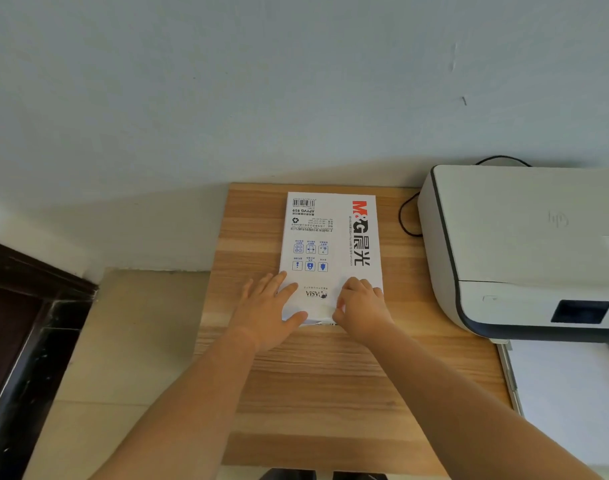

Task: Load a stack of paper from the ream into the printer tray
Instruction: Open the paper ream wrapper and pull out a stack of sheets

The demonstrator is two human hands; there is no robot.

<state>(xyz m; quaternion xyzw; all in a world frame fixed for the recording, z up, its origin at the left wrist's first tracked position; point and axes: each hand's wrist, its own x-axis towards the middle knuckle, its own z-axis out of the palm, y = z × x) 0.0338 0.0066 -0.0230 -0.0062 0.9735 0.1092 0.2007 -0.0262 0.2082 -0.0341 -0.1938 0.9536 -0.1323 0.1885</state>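
A white wrapped ream of paper [327,244] with red and black print lies flat on the wooden table [330,393], its long side running away from me. My left hand [266,311] lies flat on the ream's near left corner, thumb hooked around the near edge. My right hand [360,308] is curled on the near right corner, fingers pinching the wrapper at the near end. The white printer [524,251] stands to the right of the ream. Its paper tray [569,393] is pulled out toward me and holds white paper.
A black cable [405,216] loops on the table between ream and printer. A pale wall rises right behind the table. Tiled floor [123,358] and a dark door frame [26,323] lie to the left, past the table's left edge.
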